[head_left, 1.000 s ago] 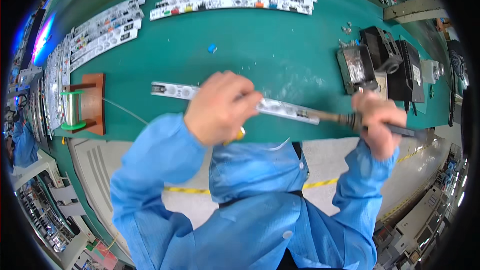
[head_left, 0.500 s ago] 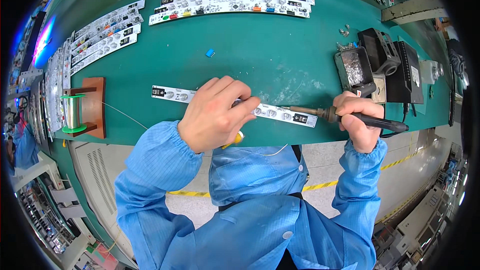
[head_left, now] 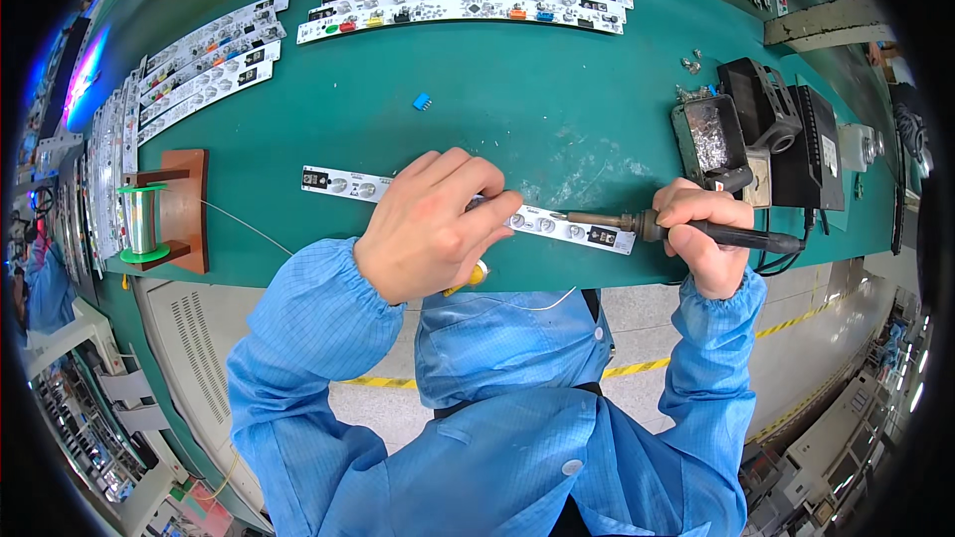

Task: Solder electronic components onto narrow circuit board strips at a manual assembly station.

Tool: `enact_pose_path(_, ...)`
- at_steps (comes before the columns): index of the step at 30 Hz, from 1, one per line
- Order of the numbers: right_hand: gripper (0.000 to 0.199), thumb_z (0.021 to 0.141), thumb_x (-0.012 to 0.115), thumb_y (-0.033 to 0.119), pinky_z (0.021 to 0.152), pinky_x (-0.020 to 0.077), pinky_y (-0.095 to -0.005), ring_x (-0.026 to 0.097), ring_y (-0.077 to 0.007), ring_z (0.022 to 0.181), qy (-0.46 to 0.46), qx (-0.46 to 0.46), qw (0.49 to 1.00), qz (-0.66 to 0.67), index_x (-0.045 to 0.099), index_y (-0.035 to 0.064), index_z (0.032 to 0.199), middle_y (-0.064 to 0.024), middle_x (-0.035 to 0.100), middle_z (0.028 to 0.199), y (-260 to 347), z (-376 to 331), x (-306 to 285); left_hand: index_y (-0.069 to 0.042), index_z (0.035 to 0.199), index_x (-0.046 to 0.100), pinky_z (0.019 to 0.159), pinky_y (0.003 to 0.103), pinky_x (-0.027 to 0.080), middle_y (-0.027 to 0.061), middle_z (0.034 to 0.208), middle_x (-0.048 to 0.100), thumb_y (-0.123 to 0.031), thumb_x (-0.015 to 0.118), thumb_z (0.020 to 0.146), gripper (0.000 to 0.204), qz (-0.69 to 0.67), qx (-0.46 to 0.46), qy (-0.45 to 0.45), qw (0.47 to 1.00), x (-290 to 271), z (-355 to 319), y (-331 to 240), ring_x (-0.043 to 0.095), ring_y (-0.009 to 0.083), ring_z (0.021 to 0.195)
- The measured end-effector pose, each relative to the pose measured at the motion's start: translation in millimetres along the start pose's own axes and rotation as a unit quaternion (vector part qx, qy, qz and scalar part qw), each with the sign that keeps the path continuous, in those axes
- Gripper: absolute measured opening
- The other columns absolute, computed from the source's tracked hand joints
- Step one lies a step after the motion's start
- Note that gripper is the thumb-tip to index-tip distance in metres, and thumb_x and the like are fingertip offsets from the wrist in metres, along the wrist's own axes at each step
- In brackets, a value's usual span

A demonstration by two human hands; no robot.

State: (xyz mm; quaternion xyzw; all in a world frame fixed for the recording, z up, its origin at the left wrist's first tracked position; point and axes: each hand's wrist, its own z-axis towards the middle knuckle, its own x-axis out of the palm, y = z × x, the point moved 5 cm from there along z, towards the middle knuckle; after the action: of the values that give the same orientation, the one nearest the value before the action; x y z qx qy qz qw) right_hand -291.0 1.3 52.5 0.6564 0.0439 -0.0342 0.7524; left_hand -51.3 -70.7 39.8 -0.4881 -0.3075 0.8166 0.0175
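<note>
A narrow white circuit board (head_left: 336,182) lies slantwise near the front edge of the green table. My left hand (head_left: 438,224) covers its middle, fingers curled and closed on the board; what else sits under the fingertips is hidden. A small yellow, round-ended thing (head_left: 476,275) shows below that hand, its kind unclear. My right hand (head_left: 704,229) is closed round the dark handle of a soldering iron (head_left: 741,236). Its metal tip points left along the board's right part, close to the fingers of my left hand. Whether the tip touches the board cannot be made out.
A solder wire spool (head_left: 144,226) stands on a brown holder (head_left: 185,214) at the left, its wire running toward my left sleeve. More white boards (head_left: 468,5) lie at the back. A blue connector (head_left: 423,101) rests mid-table. A dark metal box (head_left: 708,136) and black soldering station (head_left: 818,149) stand right.
My right hand has shifted slightly left with the soldering iron, and the tip now reaches nearer my left fingers. The left hand stays almost in place on the board.
</note>
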Motion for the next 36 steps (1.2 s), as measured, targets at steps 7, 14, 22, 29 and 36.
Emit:
enact_pose_path(7,0.012,0.066,0.061,-0.001,0.055,0.0434,-0.0314,0.054,-0.0212,0.059,0.004,-0.048,0.999,0.003,0.064,-0.0057,0.077,-0.0126,0.060,0.068,11,1,1,-0.005,0.095,0.066,0.062,0.037,0.045,0.0078,0.087,0.057,-0.007,0.078,0.060,0.037,-0.019,0.023,-0.011,0.999,-8,-2,-6,0.055,0.0252,0.074)
enact_pose_path(14,0.015,0.077,0.062,0.015,0.068,0.0401,-0.0386,0.039,-0.0162,0.051,-0.036,-0.076,0.996,0.007,0.060,0.0014,0.083,-0.0073,0.050,0.064,15,-6,-9,-0.006,0.096,0.067,0.060,0.035,0.044,0.0073,0.085,0.058,-0.006,0.080,0.057,0.041,-0.012,0.006,-0.004,1.000,0,-7,1,0.055,0.0238,0.072)
enact_pose_path(22,0.019,0.076,0.064,0.015,0.061,0.0414,-0.0327,0.046,-0.0171,0.058,0.001,-0.029,1.000,-0.003,0.063,-0.0015,0.085,-0.0100,0.054,0.067,5,-6,-5,-0.006,0.095,0.068,0.061,0.035,0.044,0.0070,0.085,0.058,-0.006,0.080,0.058,0.039,-0.002,0.004,-0.007,1.000,-3,-7,-2,0.055,0.0233,0.073)
enact_pose_path(29,0.017,0.073,0.060,0.011,0.052,0.0396,-0.0303,0.049,-0.0186,0.058,0.013,-0.024,0.999,-0.018,0.063,-0.0032,0.083,-0.0115,0.055,0.065,1,0,-3,-0.006,0.095,0.068,0.060,0.035,0.044,0.0065,0.085,0.057,-0.007,0.080,0.058,0.039,-0.003,0.003,-0.010,1.000,-1,-8,0,0.055,0.0230,0.073)
enact_pose_path(36,0.017,0.072,0.059,0.009,0.050,0.0390,-0.0287,0.050,-0.0179,0.057,0.012,-0.002,0.999,-0.029,0.063,-0.0037,0.082,-0.0132,0.057,0.068,4,1,0,-0.006,0.094,0.067,0.060,0.035,0.043,0.0066,0.086,0.056,-0.008,0.080,0.058,0.038,-0.004,0.006,-0.017,1.000,-3,-8,-1,0.055,0.0229,0.074)
